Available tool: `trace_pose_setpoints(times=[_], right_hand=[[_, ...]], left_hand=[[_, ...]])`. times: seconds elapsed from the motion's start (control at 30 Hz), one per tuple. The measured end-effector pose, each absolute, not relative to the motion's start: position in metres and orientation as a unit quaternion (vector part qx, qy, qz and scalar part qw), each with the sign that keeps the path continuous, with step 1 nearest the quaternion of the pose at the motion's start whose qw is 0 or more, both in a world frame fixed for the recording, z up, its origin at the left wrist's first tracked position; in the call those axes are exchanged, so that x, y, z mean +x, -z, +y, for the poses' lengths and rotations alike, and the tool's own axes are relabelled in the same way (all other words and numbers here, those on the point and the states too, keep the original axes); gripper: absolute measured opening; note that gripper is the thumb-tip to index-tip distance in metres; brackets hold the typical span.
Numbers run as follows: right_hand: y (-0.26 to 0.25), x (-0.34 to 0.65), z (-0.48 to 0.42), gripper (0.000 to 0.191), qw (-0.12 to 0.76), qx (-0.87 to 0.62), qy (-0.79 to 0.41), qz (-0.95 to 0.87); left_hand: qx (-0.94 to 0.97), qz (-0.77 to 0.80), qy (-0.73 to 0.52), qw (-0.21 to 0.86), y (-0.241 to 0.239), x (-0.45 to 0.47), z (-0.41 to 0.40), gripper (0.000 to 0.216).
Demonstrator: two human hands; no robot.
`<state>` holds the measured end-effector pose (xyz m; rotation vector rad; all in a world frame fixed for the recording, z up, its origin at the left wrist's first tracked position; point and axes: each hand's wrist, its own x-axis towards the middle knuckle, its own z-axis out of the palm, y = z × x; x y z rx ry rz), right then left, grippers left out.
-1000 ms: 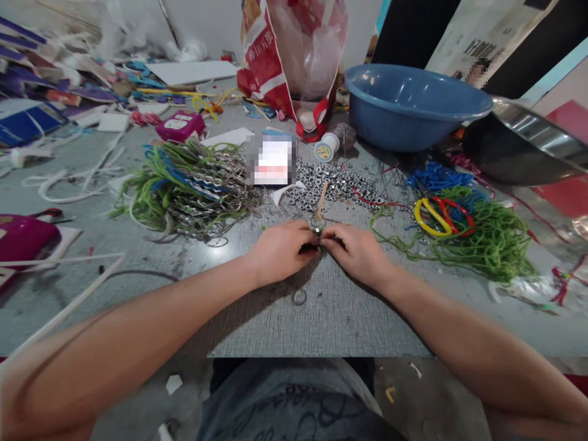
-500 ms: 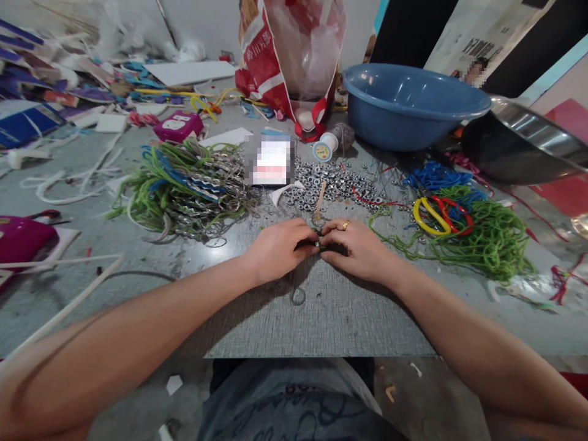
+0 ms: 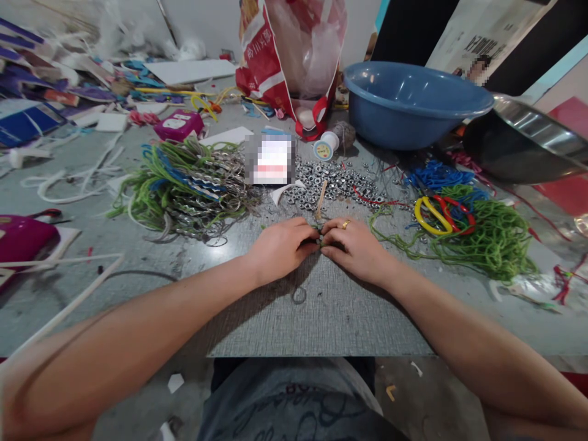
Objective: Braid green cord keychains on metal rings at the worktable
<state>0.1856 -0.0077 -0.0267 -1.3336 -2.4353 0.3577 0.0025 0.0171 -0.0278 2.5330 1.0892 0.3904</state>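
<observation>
My left hand (image 3: pixel 280 247) and my right hand (image 3: pixel 356 247) meet at the middle of the grey table (image 3: pixel 321 312), fingers curled and pinched together on a small dark piece with a bit of green cord (image 3: pixel 318 241) between the fingertips. What the piece is stays mostly hidden. A ring shows on my right hand. Just beyond the fingers lies a pile of small metal nuts (image 3: pixel 331 180) with a wooden stick (image 3: pixel 320 199) resting on it. A small metal ring (image 3: pixel 299 296) lies on the table under my left wrist.
A heap of green and blue cords with metal pieces (image 3: pixel 184 184) lies left. Loose green cord (image 3: pixel 487 239) and yellow and red rings (image 3: pixel 441 214) lie right. A blue basin (image 3: pixel 413 104), a steel bowl (image 3: pixel 523 147), a red bag (image 3: pixel 289 61) and a thread spool (image 3: pixel 326 147) stand behind.
My right hand has turned slightly so the ring on its finger shows. Both hands stay pressed together on the small piece; the stick now lies free on the nuts.
</observation>
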Motion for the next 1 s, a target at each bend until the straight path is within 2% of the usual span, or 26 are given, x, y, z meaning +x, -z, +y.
trace_pose_setpoints(times=[0.07, 0.33, 0.43, 0.7, 0.87, 0.93, 1.0], right_hand=[[0.028, 0.189, -0.006, 0.006, 0.188, -0.483, -0.142, -0.844], [0.026, 0.192, -0.007, 0.054, 0.163, -0.518, -0.158, -0.825], [0.026, 0.191, -0.009, 0.062, 0.150, -0.520, -0.148, -0.828], [0.028, 0.192, -0.008, 0.066, 0.134, -0.510, -0.134, -0.839], [0.023, 0.194, -0.008, 0.066, 0.132, -0.502, -0.144, -0.842], [0.018, 0.198, -0.007, 0.060, 0.135, -0.490, -0.158, -0.847], [0.014, 0.205, -0.005, 0.045, 0.145, -0.477, -0.167, -0.851]], left_hand=[[0.895, 0.386, -0.135, 0.178, 0.028, 0.002, 0.017, 0.016], [0.897, 0.393, -0.115, 0.164, 0.029, 0.003, 0.017, 0.018], [0.901, 0.394, -0.104, 0.150, 0.028, 0.005, 0.015, 0.018], [0.906, 0.403, -0.096, 0.091, 0.026, 0.013, 0.007, 0.033], [0.903, 0.416, -0.075, 0.075, 0.027, 0.017, 0.006, 0.033], [0.903, 0.417, -0.074, 0.073, 0.027, 0.017, 0.006, 0.034], [0.902, 0.419, -0.078, 0.072, 0.027, 0.017, 0.007, 0.037]])
